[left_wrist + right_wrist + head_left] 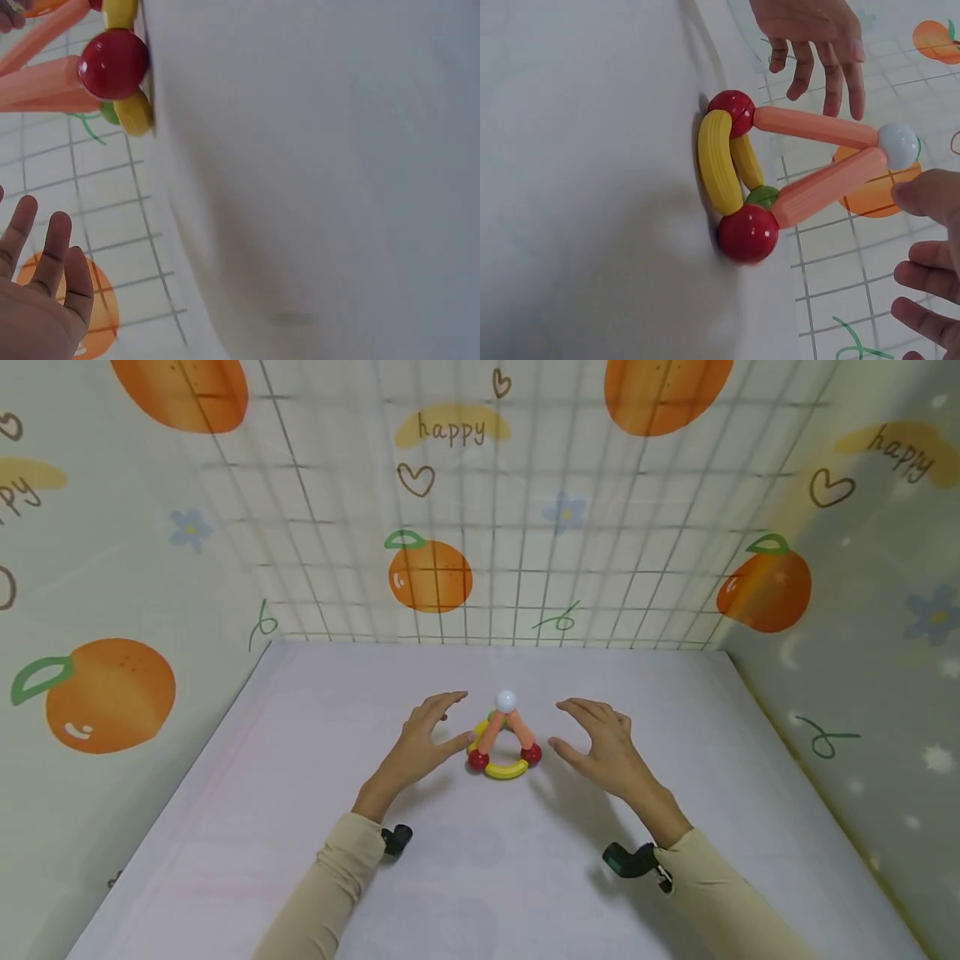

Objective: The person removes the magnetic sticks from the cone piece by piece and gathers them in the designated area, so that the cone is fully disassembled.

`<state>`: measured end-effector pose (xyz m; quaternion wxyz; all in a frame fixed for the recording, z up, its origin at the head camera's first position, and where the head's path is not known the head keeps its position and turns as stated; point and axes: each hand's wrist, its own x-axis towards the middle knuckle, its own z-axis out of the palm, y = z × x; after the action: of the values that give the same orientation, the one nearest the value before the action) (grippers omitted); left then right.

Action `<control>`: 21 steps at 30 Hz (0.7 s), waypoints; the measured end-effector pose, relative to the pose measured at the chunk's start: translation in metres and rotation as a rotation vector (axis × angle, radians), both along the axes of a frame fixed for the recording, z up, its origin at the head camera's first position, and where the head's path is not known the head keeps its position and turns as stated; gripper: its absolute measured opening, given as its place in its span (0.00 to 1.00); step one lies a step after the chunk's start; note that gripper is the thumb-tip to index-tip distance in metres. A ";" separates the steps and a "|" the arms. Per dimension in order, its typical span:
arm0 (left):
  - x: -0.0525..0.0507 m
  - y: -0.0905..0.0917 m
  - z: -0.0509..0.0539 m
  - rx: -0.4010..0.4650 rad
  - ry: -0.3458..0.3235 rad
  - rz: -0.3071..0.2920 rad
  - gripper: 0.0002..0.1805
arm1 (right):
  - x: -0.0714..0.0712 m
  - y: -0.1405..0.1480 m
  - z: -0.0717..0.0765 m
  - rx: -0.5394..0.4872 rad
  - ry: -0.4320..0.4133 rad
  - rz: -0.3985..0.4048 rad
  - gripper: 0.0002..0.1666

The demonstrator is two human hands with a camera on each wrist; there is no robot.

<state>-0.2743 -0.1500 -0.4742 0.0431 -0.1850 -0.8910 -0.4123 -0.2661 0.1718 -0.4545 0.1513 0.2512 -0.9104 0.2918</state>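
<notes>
A small built frame of toy rods and balls stands on the table between my hands. Its base joins curved yellow rods point(507, 771) with two red balls point(748, 234) and a green ball point(763, 196). Salmon-coloured rods point(829, 186) lean up from the base to a white ball point(506, 701) at the peak. My left hand point(426, 737) hovers just left of the frame, fingers spread and apart from the thumb. On the other side my right hand point(603, 745) is held likewise, a small gap from the frame. Neither hand holds anything.
The pale table point(300, 777) runs back to a white curtain printed with oranges, over a wire grid point(495, 560). Patterned cloth walls point(97, 827) rise on both sides. Each wrist wears a black camera point(628, 860) near the sleeve cuff.
</notes>
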 end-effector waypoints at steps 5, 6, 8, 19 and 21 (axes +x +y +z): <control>-0.004 0.008 -0.002 0.091 0.008 -0.037 0.37 | -0.003 -0.008 0.000 -0.034 -0.001 0.010 0.33; -0.004 0.010 -0.003 0.108 0.006 -0.042 0.36 | -0.003 -0.009 0.000 -0.037 -0.004 0.011 0.33; -0.006 0.014 -0.004 0.131 -0.004 -0.043 0.36 | -0.005 -0.012 -0.001 -0.043 -0.009 0.014 0.32; -0.013 0.030 -0.008 0.230 -0.061 -0.050 0.34 | -0.012 -0.027 0.000 -0.097 0.023 0.052 0.28; -0.014 0.032 -0.009 0.253 -0.072 -0.059 0.34 | -0.014 -0.030 0.001 -0.104 0.026 0.062 0.29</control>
<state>-0.2884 -0.1179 -0.4830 0.0220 -0.1894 -0.8270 -0.5289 -0.2805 0.1422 -0.4533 0.1669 0.2749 -0.8837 0.3400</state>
